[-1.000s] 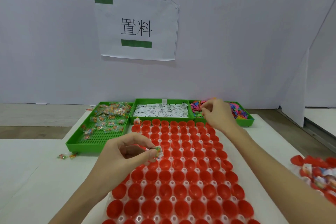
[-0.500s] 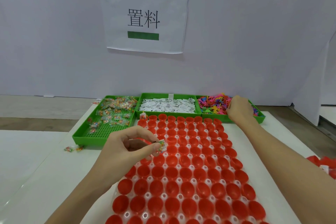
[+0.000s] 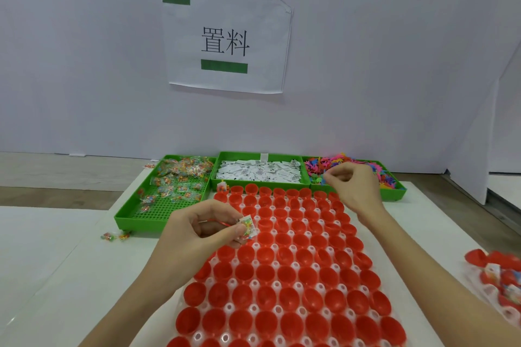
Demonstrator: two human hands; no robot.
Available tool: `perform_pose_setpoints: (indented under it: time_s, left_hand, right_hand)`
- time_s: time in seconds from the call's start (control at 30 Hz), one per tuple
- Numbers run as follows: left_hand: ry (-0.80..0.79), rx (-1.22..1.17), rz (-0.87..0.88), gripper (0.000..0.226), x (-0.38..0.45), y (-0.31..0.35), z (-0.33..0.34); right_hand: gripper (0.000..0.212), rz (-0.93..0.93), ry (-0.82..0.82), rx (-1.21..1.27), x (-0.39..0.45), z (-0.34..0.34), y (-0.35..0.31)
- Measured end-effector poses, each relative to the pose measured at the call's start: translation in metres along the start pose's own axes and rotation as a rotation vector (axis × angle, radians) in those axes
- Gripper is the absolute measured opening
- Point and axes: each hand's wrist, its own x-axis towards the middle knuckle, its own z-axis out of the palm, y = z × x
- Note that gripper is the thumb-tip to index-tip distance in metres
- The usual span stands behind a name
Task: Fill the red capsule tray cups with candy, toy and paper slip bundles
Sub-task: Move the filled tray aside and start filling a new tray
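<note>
Left grip point(image 3: 207, 229) pinches a candy point(image 3: 248, 227) with a slip, waiting; beyond, right grip point(image 3: 351, 186) pinches a toy point(image 3: 323, 180) to complete the bundle.

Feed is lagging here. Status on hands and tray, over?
Left hand pinching candy packet over red capsule tray. Right hand pinching a small toy by toy bin. Nearly all cups unfilled. Nothing blocking.

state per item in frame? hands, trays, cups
left hand: pinches a candy packet with a paper slip above the red capsule tray
right hand: fingers curled at the toy bin, its hold unclear
red capsule tray: cups nearly all empty; far-left corner cup filled
candy bin: partly full
paper slip bin: full
</note>
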Motion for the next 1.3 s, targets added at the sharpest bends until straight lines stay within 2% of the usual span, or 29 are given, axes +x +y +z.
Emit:
perform_pose_setpoints:
  time_s: [0.13, 0.27, 0.47, 0.73, 0.87, 1.1, 1.3]
  left_hand:
    - [0.004, 0.007, -0.004, 0.012, -0.001, 0.001, 0.000]
    - [-0.025, 0.013, -0.007, 0.012, -0.003, 0.000, 0.002]
    - [-0.069, 0.068, 0.030, 0.013, -0.004, -0.002, 0.008]
    - [-0.050, 0.117, 0.035, 0.011, -0.004, -0.003, 0.005]
    - [-0.017, 0.157, 0.069, 0.011, -0.002, -0.003, 0.001]
    - [0.028, 0.161, 0.108, 0.013, 0.006, -0.007, 0.000]
    - [0.128, 0.294, 0.164, 0.012, 0.039, -0.002, -0.005]
  right_hand:
    - [0.008, -0.025, -0.162, 0.251, -0.060, -0.003, -0.024]
    - [0.009, -0.074, -0.305, 0.353, -0.100, -0.003, -0.047]
    - [0.010, -0.225, -0.392, 0.241, -0.129, 0.005, -0.064]
    - [0.004, -0.208, -0.442, 0.293, -0.140, 0.017, -0.063]
    - [0.007, -0.177, -0.509, 0.345, -0.138, 0.019, -0.067]
    - [0.003, -0.207, -0.605, 0.257, -0.111, 0.021, -0.079]
    - [0.005, -0.262, -0.686, 0.156, -0.066, 0.031, -0.099]
